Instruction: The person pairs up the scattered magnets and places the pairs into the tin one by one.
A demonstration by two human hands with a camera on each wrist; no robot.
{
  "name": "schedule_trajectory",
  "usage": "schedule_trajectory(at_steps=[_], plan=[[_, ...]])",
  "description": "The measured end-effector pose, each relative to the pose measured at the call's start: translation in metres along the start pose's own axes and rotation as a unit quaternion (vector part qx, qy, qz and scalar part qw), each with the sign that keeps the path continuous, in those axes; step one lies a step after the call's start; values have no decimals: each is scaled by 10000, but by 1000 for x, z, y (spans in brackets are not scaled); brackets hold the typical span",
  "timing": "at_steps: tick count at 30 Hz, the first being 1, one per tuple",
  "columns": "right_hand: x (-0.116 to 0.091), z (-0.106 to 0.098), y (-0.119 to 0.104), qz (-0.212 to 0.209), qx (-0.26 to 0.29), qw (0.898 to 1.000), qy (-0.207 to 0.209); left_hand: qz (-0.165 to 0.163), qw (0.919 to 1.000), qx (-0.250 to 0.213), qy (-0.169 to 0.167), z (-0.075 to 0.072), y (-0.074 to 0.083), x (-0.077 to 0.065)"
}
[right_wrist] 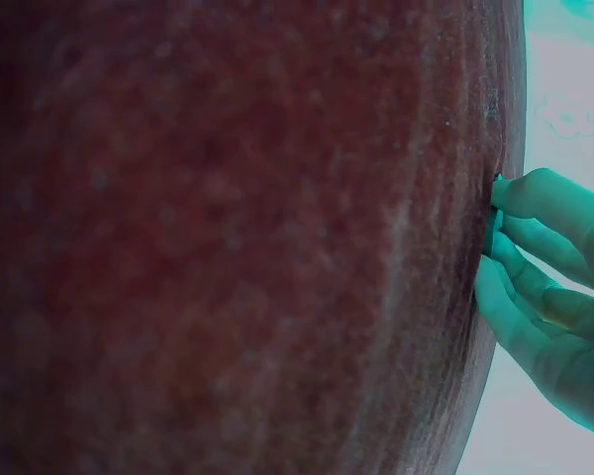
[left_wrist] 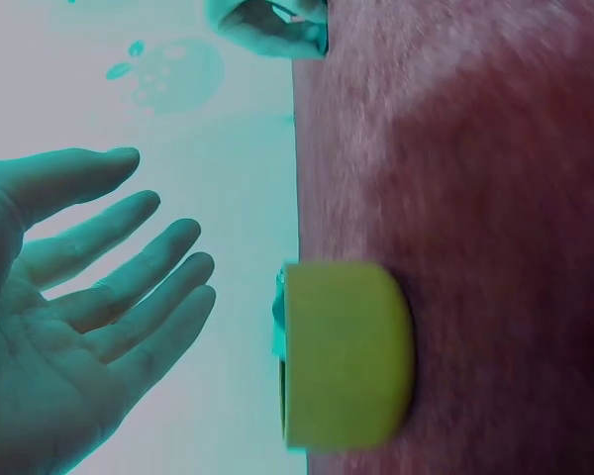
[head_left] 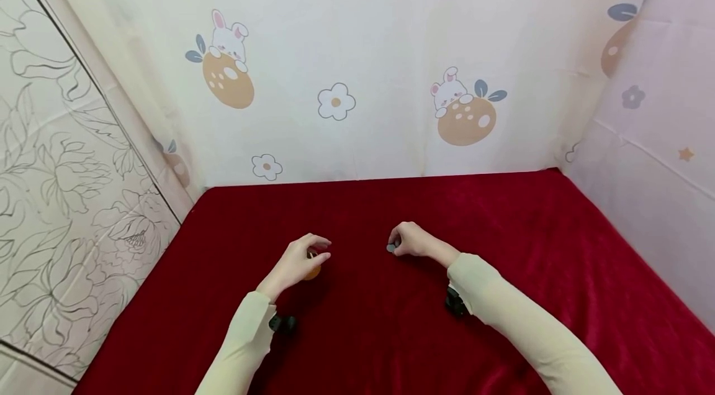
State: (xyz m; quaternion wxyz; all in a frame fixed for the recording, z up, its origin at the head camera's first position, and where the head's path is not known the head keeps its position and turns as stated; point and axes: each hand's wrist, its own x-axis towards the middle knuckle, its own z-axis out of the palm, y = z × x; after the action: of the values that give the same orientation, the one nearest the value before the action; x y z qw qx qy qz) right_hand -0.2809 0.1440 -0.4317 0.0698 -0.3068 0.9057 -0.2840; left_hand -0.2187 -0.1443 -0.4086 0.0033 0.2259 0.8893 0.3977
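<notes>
My left hand (head_left: pixel 296 261) hovers over a small orange cup (head_left: pixel 314 273), its fingers apart and nothing between them. In the left wrist view the cup (left_wrist: pixel 346 356) shows yellow-green and stands upright on the cloth, with a bit of something teal (left_wrist: pixel 279 309) at its rim. That hand's fingers (left_wrist: pixel 139 282) are spread and lie clear of the cup. To the right, my right hand (head_left: pixel 410 240) pinches a small round grey disc (head_left: pixel 391 248) low at the cloth. The right wrist view shows the disc edge-on, between thumb and fingertips (right_wrist: pixel 513 198).
A dark red velvety cloth (head_left: pixel 357 333) covers the table. Behind it hangs a pale curtain (head_left: pixel 380 41) printed with rabbits and flowers; another pale panel (head_left: pixel 659 153) closes the right side. A flower-patterned panel (head_left: pixel 61 165) borders the left.
</notes>
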Motion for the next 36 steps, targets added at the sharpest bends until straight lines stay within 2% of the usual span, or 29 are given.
schedule_trajectory(at_steps=[5, 9, 13, 26, 36], plan=[[1, 0, -2, 57, 51, 10000, -4, -172, 9996, -74, 189, -7, -7, -9], [2, 0, -6, 50, 178, 9998, 1, -188, 9992, 52, 356, -12, -13, -15], [3, 1, -13, -111, 308, 9994, 58, -248, 9987, 153, 427, -15, -20, -20], [15, 11, -34, -292, 600, 9977, 98, -435, 9987, 113, 235, -19, -33, -31], [25, 23, -52, -366, 1040, 9939, 87, -584, 9976, -362, -56, -20, -49, -33]])
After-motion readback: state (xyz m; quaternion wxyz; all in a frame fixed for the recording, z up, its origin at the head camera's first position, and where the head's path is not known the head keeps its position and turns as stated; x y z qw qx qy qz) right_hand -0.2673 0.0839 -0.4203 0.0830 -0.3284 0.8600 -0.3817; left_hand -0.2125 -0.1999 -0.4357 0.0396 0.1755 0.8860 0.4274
